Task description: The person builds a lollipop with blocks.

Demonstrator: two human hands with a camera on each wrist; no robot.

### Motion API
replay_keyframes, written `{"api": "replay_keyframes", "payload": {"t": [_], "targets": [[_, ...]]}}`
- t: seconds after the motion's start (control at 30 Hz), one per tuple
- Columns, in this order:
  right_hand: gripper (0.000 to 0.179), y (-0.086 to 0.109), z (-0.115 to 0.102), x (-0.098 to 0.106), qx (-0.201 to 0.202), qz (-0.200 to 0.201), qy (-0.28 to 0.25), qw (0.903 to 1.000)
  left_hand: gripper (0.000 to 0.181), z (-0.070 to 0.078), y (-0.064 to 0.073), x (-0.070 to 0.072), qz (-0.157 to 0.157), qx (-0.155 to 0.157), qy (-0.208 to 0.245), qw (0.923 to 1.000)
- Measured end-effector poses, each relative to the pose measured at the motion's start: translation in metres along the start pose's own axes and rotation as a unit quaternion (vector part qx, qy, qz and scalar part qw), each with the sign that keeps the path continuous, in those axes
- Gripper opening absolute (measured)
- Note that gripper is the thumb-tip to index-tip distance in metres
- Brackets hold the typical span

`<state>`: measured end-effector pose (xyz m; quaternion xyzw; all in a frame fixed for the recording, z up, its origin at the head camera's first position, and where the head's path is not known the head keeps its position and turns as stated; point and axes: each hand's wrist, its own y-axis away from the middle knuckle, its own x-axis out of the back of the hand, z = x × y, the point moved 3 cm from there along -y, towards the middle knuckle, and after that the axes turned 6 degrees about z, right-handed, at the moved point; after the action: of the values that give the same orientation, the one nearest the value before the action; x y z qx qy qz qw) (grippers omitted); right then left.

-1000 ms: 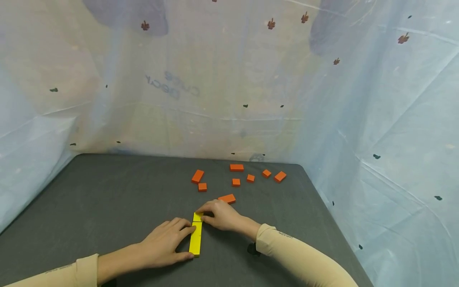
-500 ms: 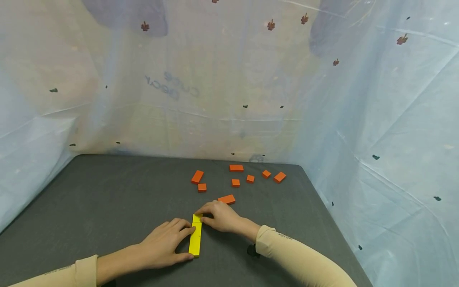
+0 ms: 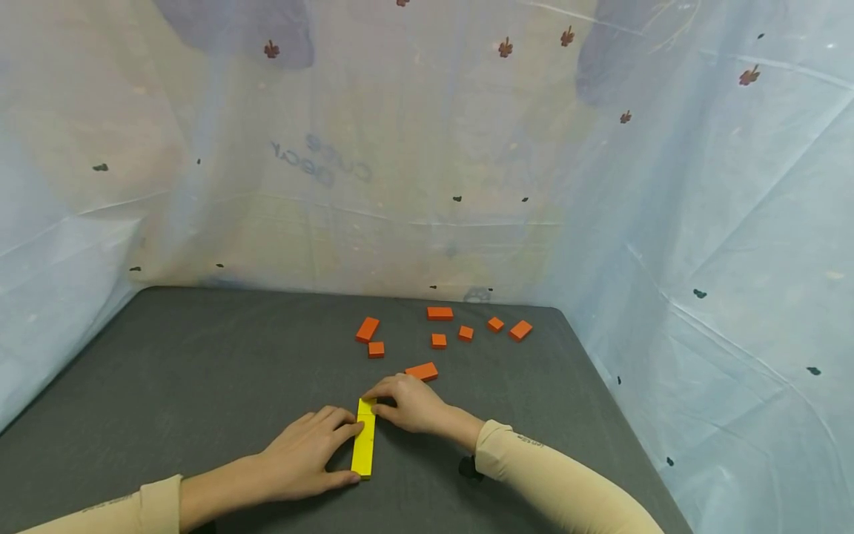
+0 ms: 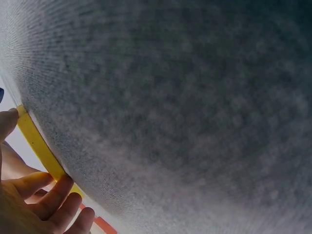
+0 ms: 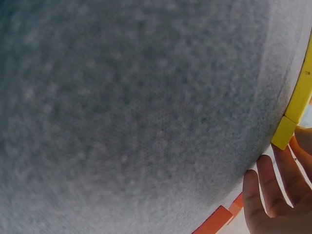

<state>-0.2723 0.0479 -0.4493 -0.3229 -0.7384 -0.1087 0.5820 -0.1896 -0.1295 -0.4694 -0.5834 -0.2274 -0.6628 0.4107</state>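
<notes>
A long yellow block (image 3: 363, 449) lies flat on the dark tabletop, pointing away from the person. My left hand (image 3: 303, 454) holds it from the left, with the thumb at its near end and the index finger by its far part. Against the far end sits a short yellow block (image 3: 367, 406), in line with the long one. My right hand (image 3: 412, 403) pinches this short block between thumb and index finger, covering part of it. In the right wrist view the two yellow blocks meet at a thin seam.
An orange block (image 3: 422, 371) lies just beyond the right hand. Farther back are several more orange blocks, long ones (image 3: 440, 314) and short ones (image 3: 438, 341). The grey-black table (image 3: 200, 371) reaches back to a translucent plastic sheet (image 3: 373, 222).
The dark gap between the two yellow blocks has narrowed to a thin seam. My right hand has shifted slightly toward the person with the short block; the left hand stays in place.
</notes>
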Motion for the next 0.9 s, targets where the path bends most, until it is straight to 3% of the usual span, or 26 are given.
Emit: {"api": "replay_keyframes", "payload": {"t": [0.3, 0.47, 0.6, 0.73, 0.9], "targets": [[0.030, 0.003, 0.003, 0.000, -0.018, 0.009, -0.039, 0.9990, 0.078, -0.002, 0.001, 0.002, 0.008, 0.002, 0.002, 1.0000], [0.032, 0.012, 0.013, 0.014, -0.037, 0.051, -0.087, 0.9941, 0.078, -0.002, -0.001, 0.005, 0.030, -0.004, -0.004, 0.9995], [0.033, 0.020, 0.032, 0.030, -0.079, 0.093, -0.111, 0.9863, 0.081, -0.001, -0.003, 0.007, 0.042, -0.007, -0.015, 0.9990], [0.035, 0.027, 0.057, 0.039, -0.123, 0.109, -0.106, 0.9808, 0.086, 0.000, -0.005, 0.008, 0.016, -0.017, -0.020, 0.9995], [0.041, 0.034, 0.083, 0.040, -0.151, 0.079, -0.074, 0.9825, 0.089, 0.002, -0.006, 0.007, -0.027, -0.037, -0.025, 0.9986]]}}
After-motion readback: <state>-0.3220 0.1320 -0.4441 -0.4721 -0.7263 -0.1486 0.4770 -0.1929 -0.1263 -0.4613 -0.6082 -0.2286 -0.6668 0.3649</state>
